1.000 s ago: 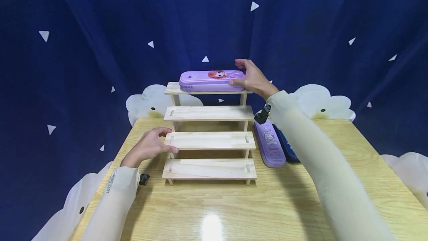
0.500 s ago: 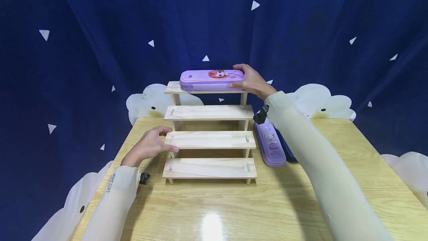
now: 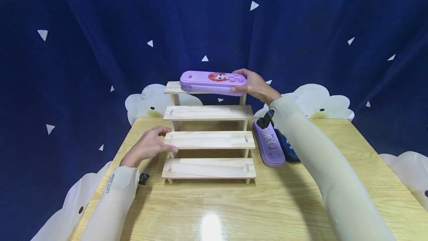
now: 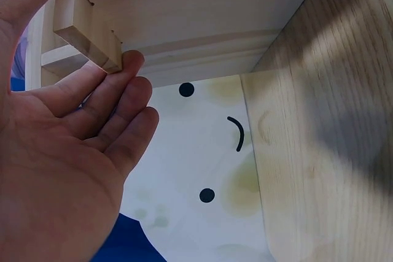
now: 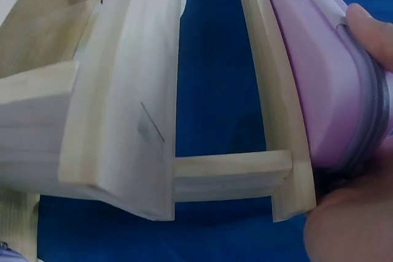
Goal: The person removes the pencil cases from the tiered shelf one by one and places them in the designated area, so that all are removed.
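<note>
A lilac pencil case (image 3: 200,78) with a red-haired girl printed on its lid lies on the top board of a four-tier wooden display rack (image 3: 208,140). My right hand (image 3: 257,86) grips the case's right end, thumb in front and fingers behind. That end sits forward of the board, so the case lies askew. In the right wrist view the lilac case (image 5: 325,84) leans close along the top board (image 5: 276,90). My left hand (image 3: 152,145) holds the left end of the second board from the bottom, its fingertips against the wood in the left wrist view.
Right of the rack, another lilac pencil case (image 3: 270,146) with a white cartoon animal lies on the wooden table (image 3: 167,211). A navy pencil case (image 3: 288,148) lies beside it, partly behind the right sleeve. A dark blue curtain (image 3: 214,21) hangs behind the table.
My right hand has closed round the case's right end and come slightly down and forward. That end of the case has swung forward with it. The left hand stays on the rack.
</note>
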Demonstrator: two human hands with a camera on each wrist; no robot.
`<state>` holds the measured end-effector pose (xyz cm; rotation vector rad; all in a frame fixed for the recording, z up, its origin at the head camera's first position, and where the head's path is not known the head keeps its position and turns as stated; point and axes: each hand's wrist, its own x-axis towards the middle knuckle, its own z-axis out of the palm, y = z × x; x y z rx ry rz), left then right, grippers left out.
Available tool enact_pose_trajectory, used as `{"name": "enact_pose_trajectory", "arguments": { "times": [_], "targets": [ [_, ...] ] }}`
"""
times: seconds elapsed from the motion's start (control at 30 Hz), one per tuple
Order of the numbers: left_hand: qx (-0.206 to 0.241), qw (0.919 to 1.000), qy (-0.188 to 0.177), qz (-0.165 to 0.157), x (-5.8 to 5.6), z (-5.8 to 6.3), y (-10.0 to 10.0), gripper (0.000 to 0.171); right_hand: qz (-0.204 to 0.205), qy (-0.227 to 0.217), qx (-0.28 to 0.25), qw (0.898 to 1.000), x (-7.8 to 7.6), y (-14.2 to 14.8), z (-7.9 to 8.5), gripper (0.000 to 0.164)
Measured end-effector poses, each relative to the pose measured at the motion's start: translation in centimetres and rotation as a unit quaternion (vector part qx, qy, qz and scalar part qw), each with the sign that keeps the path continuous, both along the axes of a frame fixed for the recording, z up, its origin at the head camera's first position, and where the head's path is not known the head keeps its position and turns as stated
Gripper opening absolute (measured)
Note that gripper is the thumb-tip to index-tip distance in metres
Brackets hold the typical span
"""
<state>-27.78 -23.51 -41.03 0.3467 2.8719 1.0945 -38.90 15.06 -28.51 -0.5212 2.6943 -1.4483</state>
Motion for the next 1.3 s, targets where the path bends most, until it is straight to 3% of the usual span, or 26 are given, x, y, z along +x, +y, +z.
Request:
{"name": "enact_pose_trajectory", "arguments": {
  "times": [0.33, 0.73, 1.3],
  "targets": [
    [0.000, 1.0000, -0.001, 0.001, 0.2, 0.0, -0.1, 0.086, -0.022, 0.006, -0.009, 1.000, 1.3, 0.2, -0.3, 0.069],
    [0.000, 1.0000, -0.002, 0.001, 0.4, 0.3, -0.1, 0.083, -0.057, 0.058, -0.034, 0.996, 3.2, 1.0, -0.5, 0.066],
    [-0.004, 0.9999, -0.009, 0.002, 0.4, 0.5, -0.2, 0.091, -0.110, 0.091, -0.044, 0.989, 8.2, 5.0, 1.6, 0.066]
  ]
}}
